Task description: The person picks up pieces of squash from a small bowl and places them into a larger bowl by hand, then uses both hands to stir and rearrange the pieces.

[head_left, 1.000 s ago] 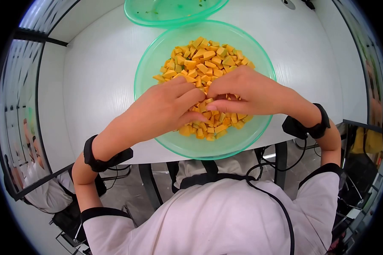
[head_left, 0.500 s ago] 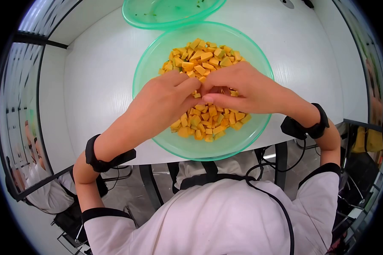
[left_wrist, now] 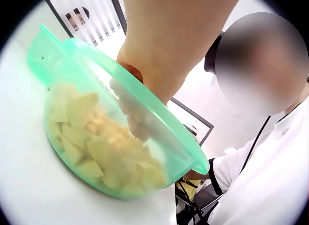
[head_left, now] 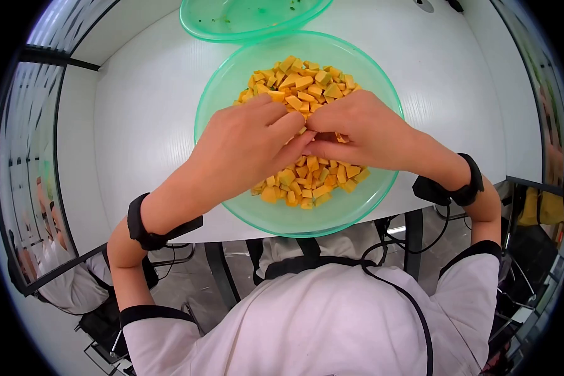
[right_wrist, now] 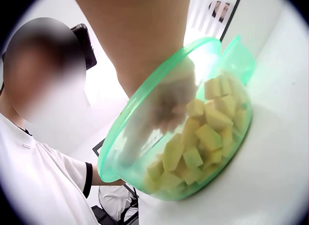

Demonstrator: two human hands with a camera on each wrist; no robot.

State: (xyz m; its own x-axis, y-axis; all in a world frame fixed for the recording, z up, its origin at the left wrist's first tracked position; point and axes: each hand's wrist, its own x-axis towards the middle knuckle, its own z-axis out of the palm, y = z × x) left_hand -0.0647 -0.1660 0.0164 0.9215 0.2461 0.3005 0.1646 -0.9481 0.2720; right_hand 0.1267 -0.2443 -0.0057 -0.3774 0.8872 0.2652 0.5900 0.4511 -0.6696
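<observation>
A green translucent bowl [head_left: 299, 220] holds a heap of orange-yellow pumpkin chunks [head_left: 323, 182], some with greenish edges. Over the middle of the heap the two hands meet fingertip to fingertip. The left hand [head_left: 247, 138], fingers bent and thumb forward, pinches a small pumpkin piece [head_left: 302, 130] that peeks out between the fingers. From the other side the right hand [head_left: 363, 128] brings thumb and index finger together at the same piece. Most of that piece is hidden behind the fingers. Through the bowl wall, both wrist views show chunks [right_wrist: 210, 133] piled below the hands.
Behind the bowl a second green bowl [head_left: 250, 19] stands, with a few small scraps in it. Both are on a white table [head_left: 150, 119] whose front edge lies close to the person's body. A black cable [head_left: 413, 297] runs down the shirt.
The hands have shifted slightly within the bowl, their fingertips drawing closer together. Both bowls moved slightly left in the view early on; the heap looks much the same.
</observation>
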